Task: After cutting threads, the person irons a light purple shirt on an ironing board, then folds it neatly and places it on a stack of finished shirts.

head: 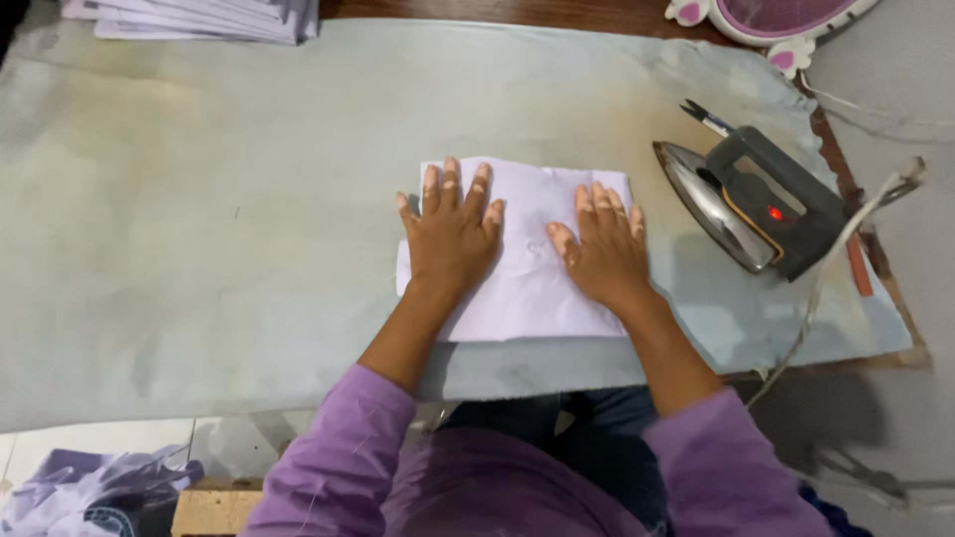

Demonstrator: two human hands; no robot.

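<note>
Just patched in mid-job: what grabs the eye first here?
Both hands, the left hand and right hand, lie flat on a pale lilac folded cloth in the middle of the grey-green padded table. To their right an iron rests on its side, red light glowing.

I see a wooden table [557, 12] under a pale grey-green padded cover [199, 229] (stained brownish towards its right side). Left of the table's near edge lies pale tiled floor [90, 438]; right of the table, grey floor [895, 60]. Light is soft, even.
</note>
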